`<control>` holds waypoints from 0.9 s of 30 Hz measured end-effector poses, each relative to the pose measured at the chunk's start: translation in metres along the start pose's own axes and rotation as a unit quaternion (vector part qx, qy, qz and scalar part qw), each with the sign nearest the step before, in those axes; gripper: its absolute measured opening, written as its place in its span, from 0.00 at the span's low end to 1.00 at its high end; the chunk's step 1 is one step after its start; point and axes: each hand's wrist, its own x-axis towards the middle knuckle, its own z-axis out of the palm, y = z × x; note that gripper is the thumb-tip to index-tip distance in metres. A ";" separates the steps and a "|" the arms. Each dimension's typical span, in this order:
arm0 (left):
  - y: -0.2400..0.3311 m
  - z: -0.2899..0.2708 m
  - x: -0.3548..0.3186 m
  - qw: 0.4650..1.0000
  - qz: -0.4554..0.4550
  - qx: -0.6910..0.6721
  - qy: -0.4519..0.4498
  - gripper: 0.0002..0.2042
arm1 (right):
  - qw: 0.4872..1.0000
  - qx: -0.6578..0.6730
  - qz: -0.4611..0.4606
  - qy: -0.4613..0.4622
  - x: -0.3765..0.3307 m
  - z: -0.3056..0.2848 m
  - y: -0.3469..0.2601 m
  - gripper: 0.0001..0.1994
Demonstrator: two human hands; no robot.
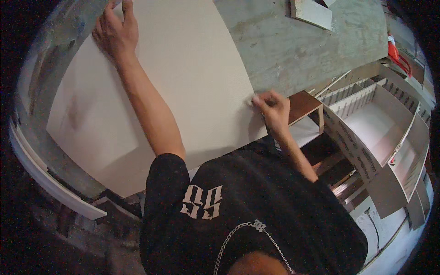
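A large pale flat board [183,73] lies in front of me. My left arm stretches across it, and my left hand [117,34] is over its far left part. The fingers there are curled; the picture's upper edge cuts off their tips, so what they hold is hidden. By the board's right edge, near the close corner, my right hand [275,110] is closed in a pinch. Something small and pale shows at its fingertips, too blurred to name.
Beneath the board is a worn grey-green surface [298,50], with a pale offcut [314,13] at its far side. To the right stand a brown-topped box [302,104] and a large white compartmented cabinet frame [371,128]. A long white strip [59,183] lies at the left.
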 end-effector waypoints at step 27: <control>-0.010 0.000 0.015 1.000 -0.010 0.020 0.018 0.32 | 1.000 0.002 -0.018 0.025 -0.027 -0.006 0.013 0.08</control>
